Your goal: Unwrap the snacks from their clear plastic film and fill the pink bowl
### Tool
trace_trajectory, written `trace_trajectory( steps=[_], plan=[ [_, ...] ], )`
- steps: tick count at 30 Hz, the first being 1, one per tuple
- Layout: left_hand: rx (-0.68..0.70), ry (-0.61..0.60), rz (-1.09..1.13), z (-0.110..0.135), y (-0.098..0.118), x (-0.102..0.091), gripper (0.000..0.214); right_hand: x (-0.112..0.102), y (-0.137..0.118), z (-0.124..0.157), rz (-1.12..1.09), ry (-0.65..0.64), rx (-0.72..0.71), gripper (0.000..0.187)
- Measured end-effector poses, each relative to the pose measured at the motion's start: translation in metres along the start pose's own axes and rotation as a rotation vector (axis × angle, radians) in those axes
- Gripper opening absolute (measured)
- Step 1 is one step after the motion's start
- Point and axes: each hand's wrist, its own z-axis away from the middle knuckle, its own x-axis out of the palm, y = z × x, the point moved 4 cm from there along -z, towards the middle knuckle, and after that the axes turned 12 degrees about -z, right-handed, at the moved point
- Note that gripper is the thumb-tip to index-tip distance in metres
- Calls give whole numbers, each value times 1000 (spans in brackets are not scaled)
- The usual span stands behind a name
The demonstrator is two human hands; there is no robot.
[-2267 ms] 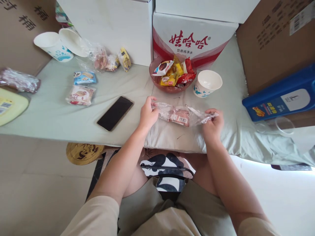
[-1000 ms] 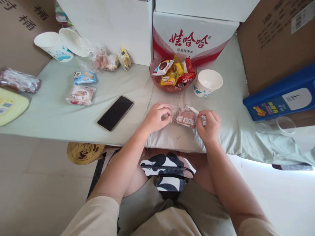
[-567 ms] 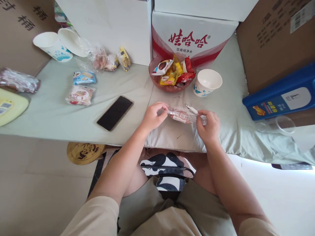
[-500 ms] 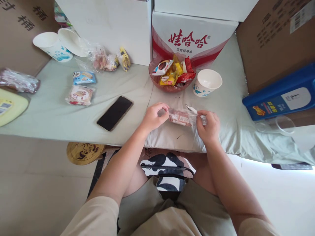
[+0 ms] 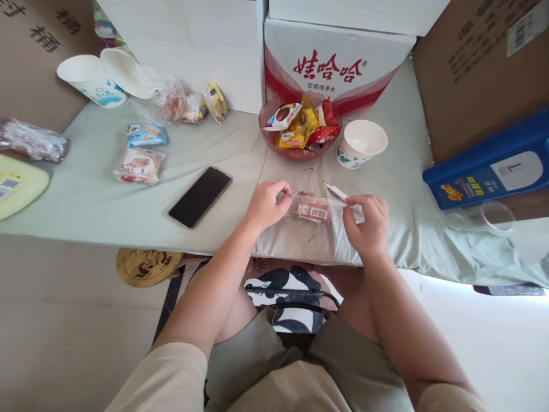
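Note:
A clear plastic bag (image 5: 335, 211) with a reddish-pink packaged snack (image 5: 314, 208) in it lies stretched between my hands, near the front edge of the cloth. My left hand (image 5: 271, 201) pinches the bag's left end between thumb and fingers. At the opposite end, my right hand (image 5: 368, 220) is closed on the plastic. Just behind the bag, close to my right fingertips, rests a white pen-like tool (image 5: 334, 190) with a pointed grey tip. A black phone (image 5: 200, 197) lies flat to the left of my left hand.
Behind my hands stand a pink glass bowl (image 5: 274, 149) of wrapped snacks and a white paper cup (image 5: 362, 143). More packets, including a blue one (image 5: 146, 135), lie at left near tipped paper cups (image 5: 92, 80). Boxes (image 5: 334, 63) line the back; a blue container (image 5: 489, 166) stands right.
My right hand has moved slightly to the right and my left hand slightly left, drawing the bag out. The snack inside has shifted a little and its printed label shows more clearly.

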Motion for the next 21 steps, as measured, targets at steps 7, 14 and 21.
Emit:
trace_trajectory(
  steps=[7,14,21],
  plan=[
    [20,19,66,8,9,-10,8,-20,-27,10,-71,-47,-117,12],
    [-15,-191,91,19,9,-8,7,-8,-17,29,-193,-648,145,25],
    [-132,-308,39,20,-5,4,22,2,18,30,10,-500,248,22]
  ],
)
